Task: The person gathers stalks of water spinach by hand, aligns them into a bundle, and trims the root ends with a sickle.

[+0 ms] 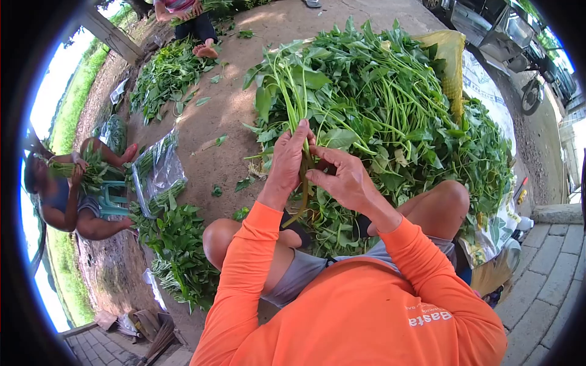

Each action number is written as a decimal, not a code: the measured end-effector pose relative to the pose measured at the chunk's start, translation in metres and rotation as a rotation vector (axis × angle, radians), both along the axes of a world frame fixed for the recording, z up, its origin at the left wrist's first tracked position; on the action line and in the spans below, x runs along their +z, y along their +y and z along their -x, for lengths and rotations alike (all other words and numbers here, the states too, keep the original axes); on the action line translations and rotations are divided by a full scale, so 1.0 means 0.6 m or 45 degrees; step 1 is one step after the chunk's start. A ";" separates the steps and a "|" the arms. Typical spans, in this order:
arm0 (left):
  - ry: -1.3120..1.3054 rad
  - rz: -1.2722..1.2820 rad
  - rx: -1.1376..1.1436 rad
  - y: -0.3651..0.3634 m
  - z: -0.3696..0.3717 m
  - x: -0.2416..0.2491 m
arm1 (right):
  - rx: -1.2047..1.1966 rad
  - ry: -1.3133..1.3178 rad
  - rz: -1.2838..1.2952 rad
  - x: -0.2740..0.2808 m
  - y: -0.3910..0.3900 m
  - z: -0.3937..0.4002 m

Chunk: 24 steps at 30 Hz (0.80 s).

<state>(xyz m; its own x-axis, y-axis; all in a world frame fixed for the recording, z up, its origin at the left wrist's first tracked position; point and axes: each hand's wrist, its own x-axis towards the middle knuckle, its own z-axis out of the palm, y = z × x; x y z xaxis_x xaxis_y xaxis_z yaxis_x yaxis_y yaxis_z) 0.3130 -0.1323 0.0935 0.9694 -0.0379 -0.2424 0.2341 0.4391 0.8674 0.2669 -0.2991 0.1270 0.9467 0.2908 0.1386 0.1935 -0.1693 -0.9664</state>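
Co-worker: a person [58, 198] at far left on a low green stool [113, 198], holding greens.
Plastic: a clear sheet [160, 171] around more stems, its lower end near a leafy heap [178, 244] on the ground [223, 177].
Far person: seated at the top, 1 bare foot [206, 50] showing.
Left hand: the left hand [285, 161] is closed around the stems, thumb laid along them.
Bunch: the long-stemmed greens [294, 100] are raised at the big pile's left edge; probably light, limp at the leaves, crisp and easily snapped or bruised in the stem. Best held by the gathered stems, loosely.
Right hand: the right hand [347, 180] has thumb and forefinger pinching stems below the left fist.
Big pile: tangled greens [390, 100] crowd the bunch and could snag its leaves; 2 bent knees hem in the lower side.
Sacking: yellow mesh [450, 64] at the pile's upper right; printed white sacking [482, 82] shows along its right edge.
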 end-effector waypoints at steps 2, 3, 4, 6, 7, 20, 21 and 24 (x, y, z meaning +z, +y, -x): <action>-0.046 -0.013 -0.013 0.007 0.002 0.015 | -0.058 0.063 -0.017 0.007 -0.014 0.002; -0.037 -0.007 -0.048 0.016 0.005 0.024 | -0.152 0.035 -0.166 -0.004 -0.013 0.000; -0.025 0.002 -0.086 0.023 0.006 0.030 | -0.248 0.007 -0.313 -0.013 -0.016 -0.002; -0.057 -0.018 -0.089 0.022 0.009 0.029 | -0.249 0.462 -0.422 -0.004 -0.033 -0.027; -0.075 -0.023 -0.096 0.015 0.012 0.032 | -0.273 0.628 -0.505 0.020 -0.031 -0.040; -0.006 -0.334 0.252 -0.001 -0.001 0.021 | -0.082 0.532 -0.908 0.020 -0.110 0.013; -0.041 -0.361 0.298 -0.011 0.000 0.033 | -0.103 0.497 -0.898 0.020 -0.133 0.006; -0.110 -0.345 0.554 0.009 -0.030 0.020 | 0.028 0.403 -1.141 0.033 -0.200 -0.027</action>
<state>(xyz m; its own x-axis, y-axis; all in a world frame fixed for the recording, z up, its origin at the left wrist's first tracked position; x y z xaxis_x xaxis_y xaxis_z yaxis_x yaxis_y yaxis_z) 0.3310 -0.1270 0.1056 0.8985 0.4259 -0.1064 0.0026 0.2371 0.9715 0.2830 -0.4192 0.1466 0.9741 0.2187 0.0568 -0.1052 0.6612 -0.7428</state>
